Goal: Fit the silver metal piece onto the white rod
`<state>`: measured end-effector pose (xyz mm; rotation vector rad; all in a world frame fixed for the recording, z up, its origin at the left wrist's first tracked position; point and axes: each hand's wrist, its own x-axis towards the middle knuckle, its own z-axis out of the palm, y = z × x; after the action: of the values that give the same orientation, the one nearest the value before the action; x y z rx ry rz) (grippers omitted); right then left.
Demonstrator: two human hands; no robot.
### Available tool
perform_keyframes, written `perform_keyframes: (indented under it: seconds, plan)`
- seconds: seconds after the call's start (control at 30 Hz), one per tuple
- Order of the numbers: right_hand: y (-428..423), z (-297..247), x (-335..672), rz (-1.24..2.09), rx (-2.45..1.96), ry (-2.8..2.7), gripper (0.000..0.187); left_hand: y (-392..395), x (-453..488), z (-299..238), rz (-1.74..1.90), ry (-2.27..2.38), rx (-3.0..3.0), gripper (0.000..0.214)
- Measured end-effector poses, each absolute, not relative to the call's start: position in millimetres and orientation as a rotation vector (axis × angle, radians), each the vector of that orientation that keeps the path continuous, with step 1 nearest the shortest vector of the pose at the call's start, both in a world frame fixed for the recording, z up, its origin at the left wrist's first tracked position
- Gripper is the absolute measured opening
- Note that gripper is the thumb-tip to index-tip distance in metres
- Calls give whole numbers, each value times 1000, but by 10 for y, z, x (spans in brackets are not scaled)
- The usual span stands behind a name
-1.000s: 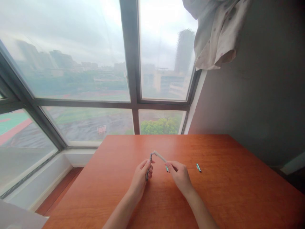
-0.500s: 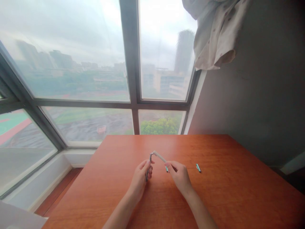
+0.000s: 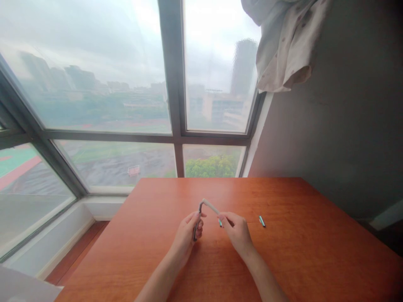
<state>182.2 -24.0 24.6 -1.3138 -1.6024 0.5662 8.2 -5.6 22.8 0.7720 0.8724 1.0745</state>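
Note:
Over the middle of the orange wooden table (image 3: 292, 260), both hands hold thin pen parts whose far ends meet in an upside-down V. My left hand (image 3: 186, 237) is closed on a dark slim pen barrel (image 3: 197, 220) that stands nearly upright. My right hand (image 3: 236, 231) pinches a pale thin tube (image 3: 210, 206), which slants up to the left and meets the barrel's top end. A small teal bit (image 3: 220, 222) shows at my right fingertips. A teal pen cap (image 3: 262, 221) lies on the table to the right of my right hand.
A large window (image 3: 126, 84) with a dark frame fills the wall beyond the table's far edge. A pale cloth (image 3: 280, 46) hangs at the upper right against a grey wall (image 3: 346, 117). A strip of floor (image 3: 75, 256) shows to the table's left.
My left hand has curled its fingers a little tighter on the barrel. Both hands and the pen parts stay in almost the same place.

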Motion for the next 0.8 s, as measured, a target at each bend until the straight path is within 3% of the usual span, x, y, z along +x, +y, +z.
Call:
perform_keyframes:
  seconds: [0.8]
  plan:
    - [-232,232,1819,599,-1321,-1595,44,-51,87,225,1102,925,786,41]
